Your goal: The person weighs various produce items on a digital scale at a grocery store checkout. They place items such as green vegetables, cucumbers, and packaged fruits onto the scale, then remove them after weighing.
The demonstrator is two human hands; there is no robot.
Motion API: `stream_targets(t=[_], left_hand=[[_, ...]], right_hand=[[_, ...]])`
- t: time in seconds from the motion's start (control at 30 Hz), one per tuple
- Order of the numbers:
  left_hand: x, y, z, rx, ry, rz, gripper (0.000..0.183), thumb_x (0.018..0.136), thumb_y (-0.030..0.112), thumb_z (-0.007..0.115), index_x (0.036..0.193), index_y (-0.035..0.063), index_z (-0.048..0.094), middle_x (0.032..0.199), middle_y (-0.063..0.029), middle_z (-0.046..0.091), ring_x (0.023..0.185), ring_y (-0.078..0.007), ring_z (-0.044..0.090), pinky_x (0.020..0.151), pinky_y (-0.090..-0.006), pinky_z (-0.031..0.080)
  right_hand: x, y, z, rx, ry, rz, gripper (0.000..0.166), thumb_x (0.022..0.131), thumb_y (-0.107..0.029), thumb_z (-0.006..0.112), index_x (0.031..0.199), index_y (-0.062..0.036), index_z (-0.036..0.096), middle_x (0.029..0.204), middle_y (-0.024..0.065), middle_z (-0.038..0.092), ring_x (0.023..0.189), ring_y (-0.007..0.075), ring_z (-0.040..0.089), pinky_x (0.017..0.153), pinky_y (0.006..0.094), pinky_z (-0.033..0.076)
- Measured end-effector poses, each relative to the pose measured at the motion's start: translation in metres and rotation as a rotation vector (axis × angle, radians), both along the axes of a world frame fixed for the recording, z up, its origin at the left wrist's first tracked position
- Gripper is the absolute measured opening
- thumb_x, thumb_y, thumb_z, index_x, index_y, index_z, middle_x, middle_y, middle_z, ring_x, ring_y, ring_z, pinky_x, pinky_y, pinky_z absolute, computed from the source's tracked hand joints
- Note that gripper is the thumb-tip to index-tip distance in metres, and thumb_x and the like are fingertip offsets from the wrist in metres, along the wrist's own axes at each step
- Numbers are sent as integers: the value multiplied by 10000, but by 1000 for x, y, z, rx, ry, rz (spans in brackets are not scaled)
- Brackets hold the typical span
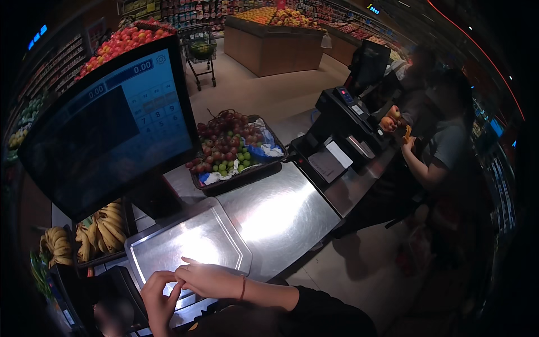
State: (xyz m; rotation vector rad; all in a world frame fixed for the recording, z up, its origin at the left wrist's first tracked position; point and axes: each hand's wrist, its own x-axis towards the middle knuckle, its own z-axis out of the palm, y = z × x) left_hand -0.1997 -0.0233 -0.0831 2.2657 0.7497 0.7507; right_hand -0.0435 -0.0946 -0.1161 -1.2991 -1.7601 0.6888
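Observation:
My left hand [159, 290] and my right hand [206, 279] meet at the fingertips over the near edge of a stainless steel scale platter [168, 246]. The left thumb and fingers touch the bent fingers of the right hand, and one right finger points away from the rest. No object shows in either hand, though the spot where the fingertips meet is partly hidden. A reddish bracelet circles my right wrist. Behind the platter stands the scale's touchscreen [118, 126], lit, with a keypad and zero readings.
A dark basket [236, 181] holds red and green grapes [227, 145]. Bananas [103, 231] lie behind the platter at left. A steel counter [278, 210] runs right to another scale with a printer [341, 126]. Two people [442, 139] stand there with fruit. A shopping cart [200, 54] stands beyond.

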Motion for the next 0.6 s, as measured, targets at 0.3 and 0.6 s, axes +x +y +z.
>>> stream_targets(t=[0.3, 0.6], left_hand=[[1, -1, -1, 41, 81, -16, 198, 608, 20, 749, 736, 29, 597, 803, -79, 639, 735, -255, 628, 646, -316, 470], [0, -3, 4, 9, 70, -79, 216, 609, -44, 740, 762, -2, 595, 797, -99, 631, 726, -223, 630, 647, -276, 476]], right_hand=[[3, 1, -12, -107, -38, 20, 165, 824, -95, 610, 857, -45, 456, 735, 107, 588, 763, 272, 612, 1098, 447, 261], [6, -2, -14, -113, 51, 49, 194, 838, -162, 611, 843, -71, 440, 710, 83, 577, 778, 284, 586, 1086, 430, 275]])
